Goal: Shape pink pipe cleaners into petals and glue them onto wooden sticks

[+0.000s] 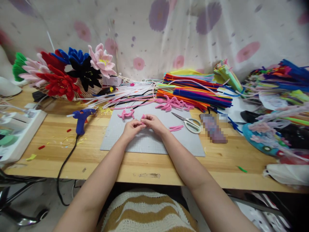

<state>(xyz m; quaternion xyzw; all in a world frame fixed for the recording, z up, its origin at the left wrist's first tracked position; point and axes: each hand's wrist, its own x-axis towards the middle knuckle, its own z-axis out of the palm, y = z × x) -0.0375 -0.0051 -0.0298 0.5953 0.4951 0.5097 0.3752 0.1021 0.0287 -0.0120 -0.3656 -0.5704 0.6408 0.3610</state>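
Over a grey mat, my left hand and my right hand meet, fingertips pinched together on a short pink pipe cleaner. Most of that piece is hidden by the fingers. Just behind my left hand lies a small pile of bent pink pipe cleaner pieces. A larger heap of pink pieces rests at the back of the mat. To the right of my right hand are short straight pink strips and scissors with pale handles.
A blue glue gun stands at the left, its black cord running off the table's front edge. Bundles of coloured pipe cleaners line the back. Fuzzy flowers fill the back left, near a white power strip. A blue round item sits right.
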